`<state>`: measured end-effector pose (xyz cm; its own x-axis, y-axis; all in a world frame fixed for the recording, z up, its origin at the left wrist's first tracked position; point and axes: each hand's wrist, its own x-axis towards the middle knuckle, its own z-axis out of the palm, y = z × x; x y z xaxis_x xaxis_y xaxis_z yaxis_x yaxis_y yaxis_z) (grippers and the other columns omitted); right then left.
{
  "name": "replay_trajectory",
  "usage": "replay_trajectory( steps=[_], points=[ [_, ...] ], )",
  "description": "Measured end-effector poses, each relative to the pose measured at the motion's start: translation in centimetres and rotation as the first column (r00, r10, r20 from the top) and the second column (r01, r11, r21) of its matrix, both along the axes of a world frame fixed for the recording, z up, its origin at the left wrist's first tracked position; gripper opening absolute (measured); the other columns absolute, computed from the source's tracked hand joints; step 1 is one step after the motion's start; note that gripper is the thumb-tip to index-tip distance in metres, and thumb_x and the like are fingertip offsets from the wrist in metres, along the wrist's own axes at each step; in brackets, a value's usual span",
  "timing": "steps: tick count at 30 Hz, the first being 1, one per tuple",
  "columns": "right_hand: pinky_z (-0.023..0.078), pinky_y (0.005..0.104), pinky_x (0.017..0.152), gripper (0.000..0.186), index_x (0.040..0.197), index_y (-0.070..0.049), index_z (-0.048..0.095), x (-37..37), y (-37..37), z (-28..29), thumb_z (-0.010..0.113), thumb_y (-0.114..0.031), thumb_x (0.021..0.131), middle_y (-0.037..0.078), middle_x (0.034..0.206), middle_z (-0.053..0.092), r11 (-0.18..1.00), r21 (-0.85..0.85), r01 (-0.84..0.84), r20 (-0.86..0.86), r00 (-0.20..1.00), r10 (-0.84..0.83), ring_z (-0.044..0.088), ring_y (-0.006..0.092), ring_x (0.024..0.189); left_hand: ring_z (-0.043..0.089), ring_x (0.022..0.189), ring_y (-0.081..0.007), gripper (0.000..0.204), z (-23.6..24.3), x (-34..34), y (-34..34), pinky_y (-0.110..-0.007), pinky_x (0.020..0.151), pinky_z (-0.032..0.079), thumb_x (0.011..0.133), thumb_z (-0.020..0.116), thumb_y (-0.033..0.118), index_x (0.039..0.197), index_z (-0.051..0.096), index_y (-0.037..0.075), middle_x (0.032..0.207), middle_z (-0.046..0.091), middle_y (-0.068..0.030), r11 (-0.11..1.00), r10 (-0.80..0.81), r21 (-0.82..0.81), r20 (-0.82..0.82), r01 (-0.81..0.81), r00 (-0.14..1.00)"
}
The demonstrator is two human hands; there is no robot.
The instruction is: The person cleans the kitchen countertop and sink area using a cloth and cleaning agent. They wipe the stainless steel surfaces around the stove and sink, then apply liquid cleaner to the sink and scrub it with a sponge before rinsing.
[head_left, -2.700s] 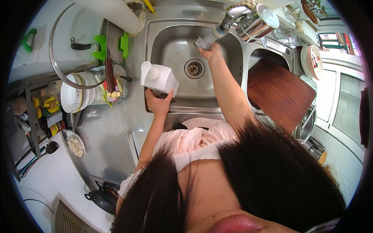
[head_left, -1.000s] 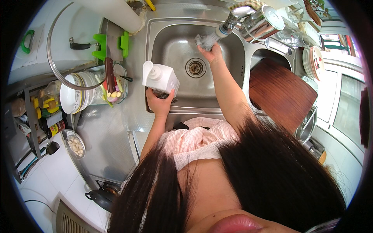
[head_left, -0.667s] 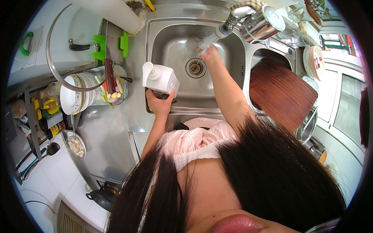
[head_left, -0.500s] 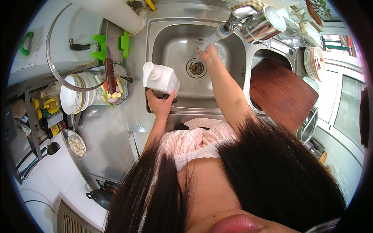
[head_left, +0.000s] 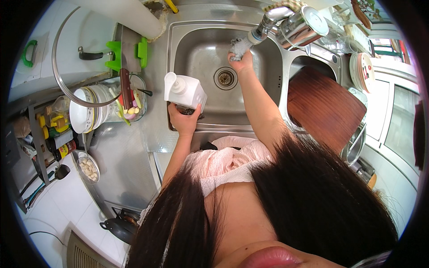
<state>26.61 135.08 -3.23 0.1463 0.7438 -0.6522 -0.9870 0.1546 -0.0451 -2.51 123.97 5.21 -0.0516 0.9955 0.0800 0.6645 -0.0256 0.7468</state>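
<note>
My left hand [head_left: 185, 119] grips a white pump bottle [head_left: 190, 91] at the front left corner of the sink [head_left: 196, 58]. Its thumb lies along one side of the bottle. Something dark shows under the bottle beside my fingers, too hidden to name. Under the mouth of the faucet [head_left: 260, 33], my right hand [head_left: 240, 61] is reached out over the basin. A whitish, frothy splash of water [head_left: 240, 48] covers the fingers, so their pose and anything in them stay hidden. The round drain [head_left: 225, 78] lies below that hand.
A brown wooden board [head_left: 324, 107] leans over the smaller right basin, with a steel canister [head_left: 304, 27] behind it. On the left are stacked bowls [head_left: 85, 109], a cleaver [head_left: 126, 85] in a green holder, a glass lid [head_left: 56, 53] and a dish of pale cubes [head_left: 88, 169].
My right hand has shifted slightly toward the faucet. The water now bunches at the fingers, and the thin stream that ran down toward the drain is gone. My left hand and the bottle stay put.
</note>
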Motion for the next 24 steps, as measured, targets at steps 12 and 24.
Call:
replay_trajectory(
  steps=[12,24],
  points=[
    [0.046,0.0313,0.058,0.029,0.098,-0.011,0.060,0.5,-0.3,0.0,0.044,-0.035,0.095,0.008,0.087,0.063,0.988,0.144,-0.061,0.012,0.998,0.060,0.060,0.0241,0.080,0.059,0.093,-0.0330,0.078,-0.9,-0.1,0.0,-0.042,0.080,0.049,0.056,0.088,0.033,0.116,0.051,-0.001,0.104,0.058,-0.0170,1.000,0.022,0.020,0.082,-0.024,0.996],
    [0.053,0.0367,0.064,0.023,0.114,0.000,0.047,0.6,0.8,-0.9,0.035,-0.012,0.098,0.019,0.103,0.054,0.978,0.175,0.113,-0.206,0.976,-0.076,0.059,0.0314,0.090,0.059,0.096,-0.0330,0.077,-1.0,0.0,0.1,-0.042,0.083,0.048,0.057,0.088,0.030,0.117,0.051,-0.001,0.106,0.059,-0.0168,1.000,0.011,0.020,0.117,-0.014,0.993]
  ],
)
